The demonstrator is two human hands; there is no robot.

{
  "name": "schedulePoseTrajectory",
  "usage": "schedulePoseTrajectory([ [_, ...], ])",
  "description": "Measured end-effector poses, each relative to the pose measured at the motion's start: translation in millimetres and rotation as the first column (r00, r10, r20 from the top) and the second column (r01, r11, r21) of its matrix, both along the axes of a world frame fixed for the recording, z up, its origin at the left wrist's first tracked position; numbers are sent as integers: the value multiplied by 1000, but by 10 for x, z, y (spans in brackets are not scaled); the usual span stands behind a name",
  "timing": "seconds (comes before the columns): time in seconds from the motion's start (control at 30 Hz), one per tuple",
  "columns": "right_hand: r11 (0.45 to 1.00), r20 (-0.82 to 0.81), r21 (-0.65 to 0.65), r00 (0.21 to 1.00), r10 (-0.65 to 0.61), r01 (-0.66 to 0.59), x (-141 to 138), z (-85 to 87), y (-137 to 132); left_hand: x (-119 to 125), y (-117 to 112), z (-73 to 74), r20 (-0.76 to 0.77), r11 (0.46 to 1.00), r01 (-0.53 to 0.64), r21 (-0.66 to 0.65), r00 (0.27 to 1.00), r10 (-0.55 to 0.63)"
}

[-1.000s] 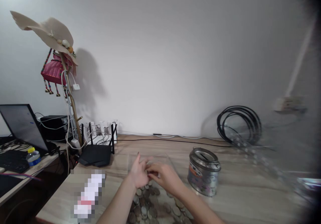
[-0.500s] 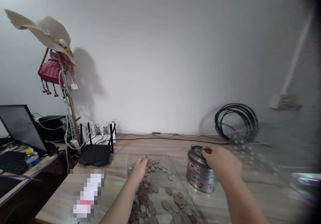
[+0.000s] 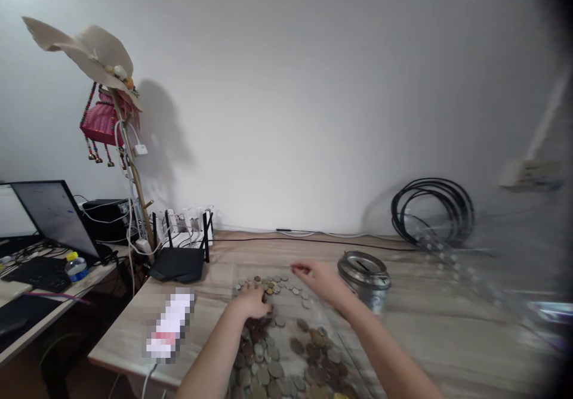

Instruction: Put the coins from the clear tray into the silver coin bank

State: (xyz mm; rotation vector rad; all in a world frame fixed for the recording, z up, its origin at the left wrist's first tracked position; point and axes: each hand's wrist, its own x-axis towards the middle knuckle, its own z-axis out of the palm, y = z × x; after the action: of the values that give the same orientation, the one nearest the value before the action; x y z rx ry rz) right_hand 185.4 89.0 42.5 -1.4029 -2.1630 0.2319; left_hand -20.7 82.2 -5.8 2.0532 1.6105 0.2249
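Many coins (image 3: 274,369), silvery, brownish and some yellowish, lie spread in a flat clear plastic tray (image 3: 316,303). Over the coins at the tray's left side, my left hand (image 3: 253,301) is open, palm down, its fingers apart and touching or just above them. My right hand (image 3: 323,281) hangs over the tray's far right part with thumb and fingers pinched together; whether a coin is between them I cannot make out. Just right of it stands a round metal tin (image 3: 364,268) with a dark slot in its lid, partly hidden by my right wrist.
Behind on the left stand a black router (image 3: 179,263) and white devices. A pixelated flat item (image 3: 172,321) lies left of the tray. Coiled black cable (image 3: 432,211) leans on the wall at right. A side desk holds a monitor (image 3: 56,214) and a yellow-capped bottle (image 3: 76,266).
My right hand has left the tin's lid and moved left over the tray, uncovering the slot. My left hand's fingers have spread out onto the coins. The view has shifted slightly.
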Motion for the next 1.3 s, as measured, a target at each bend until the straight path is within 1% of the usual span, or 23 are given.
schedulePoseTrajectory([
  [0.07, 986, 133, -117, 981, 138, -123, -248, -235, 123, 4, 4, -32, -113, 998, 47, -32, 992, -50],
  [0.13, 959, 182, -208, 956, 232, -193, -453, -433, 198, 12, 0, -34, -196, 998, 59, -36, 978, -65],
  [0.17, 944, 197, -246, 942, 271, -220, -529, -507, 211, 15, -13, -24, -224, 997, 73, -36, 971, -80],
  [0.23, 913, 209, -304, 917, 341, -271, -620, -598, 184, 10, -71, 16, -260, 991, 127, -44, 956, -134],
  [0.3, 882, 214, -339, 887, 410, -326, -640, -629, 80, -11, -176, 71, -279, 974, 223, -49, 933, -228],
  [0.4, 851, 211, -352, 853, 478, -390, -590, -611, -198, -72, -391, 146, -326, 925, 378, -39, 870, -370],
  [0.5, 825, 190, -338, 825, 532, -453, -512, -552, -527, -151, -608, 191, -347, 872, 488, -21, 815, -464],
  [0.57, 816, 180, -342, 820, 543, -465, -468, -497, -719, -196, -728, 205, -330, 853, 522, 0, 805, -492],
  [0.63, 831, 192, -352, 836, 514, -430, -448, -442, -875, -225, -819, 216, -321, 857, 515, 19, 815, -483],
  [0.73, 875, 229, -332, 870, 436, -351, -482, -391, -1032, -236, -888, 236, -330, 893, 448, 40, 850, -412],
  [0.8, 900, 237, -321, 895, 379, -296, -539, -386, -1079, -229, -889, 251, -335, 912, 408, 37, 865, -373],
  [0.87, 909, 223, -339, 917, 330, -244, -598, -393, -1075, -218, -868, 258, -314, 924, 383, 2, 877, -363],
  [1.0, 889, 202, -420, 936, 286, -181, -679, -394, -983, -195, -839, 254, -234, 946, 308, -103, 917, -324],
  [1.1, 868, 206, -465, 933, 296, -173, -730, -384, -949, -169, -856, 254, -178, 963, 255, -84, 947, -267],
  [1.17, 855, 212, -488, 927, 310, -175, -769, -384, -976, -141, -876, 256, -129, 971, 225, -75, 964, -233],
  [1.3, 862, 198, -481, 938, 285, -161, -829, -392, -1096, -85, -919, 256, -94, 974, 203, -102, 973, -213],
])
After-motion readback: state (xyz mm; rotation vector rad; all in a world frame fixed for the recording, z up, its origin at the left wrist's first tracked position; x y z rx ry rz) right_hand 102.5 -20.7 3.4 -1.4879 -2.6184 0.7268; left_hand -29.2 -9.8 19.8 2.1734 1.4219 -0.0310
